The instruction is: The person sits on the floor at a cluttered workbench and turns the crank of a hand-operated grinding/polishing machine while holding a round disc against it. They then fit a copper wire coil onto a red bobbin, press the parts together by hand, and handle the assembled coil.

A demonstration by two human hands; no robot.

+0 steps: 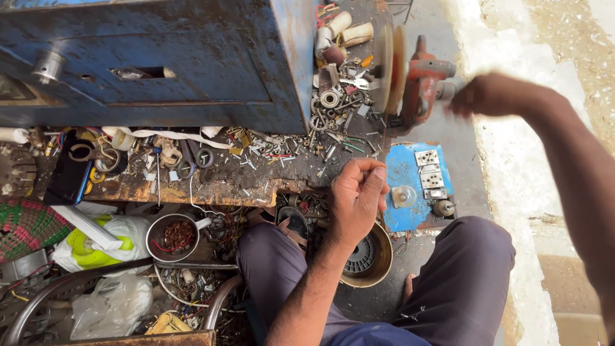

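My left hand (356, 197) hovers over the front edge of a cluttered, rusty workbench (211, 186), fingertips pinched together with nothing visible between them. Just below it sits a round brass-coloured bowl (371, 259) holding a grey ribbed disc. My right hand (493, 96) is blurred, stretched out to the right of a red grinder (423, 77) with its pale grinding wheel (391, 64). It is close to the grey stub on the grinder's side. Whether it grips that stub cannot be told.
A blue metal cabinet (160, 57) fills the upper left. Screws, washers and keys litter the bench (333, 109). A blue board with white sockets (419, 182) lies right of my left hand. A metal cup of wire bits (174, 236), plastic bags and scrap lie lower left.
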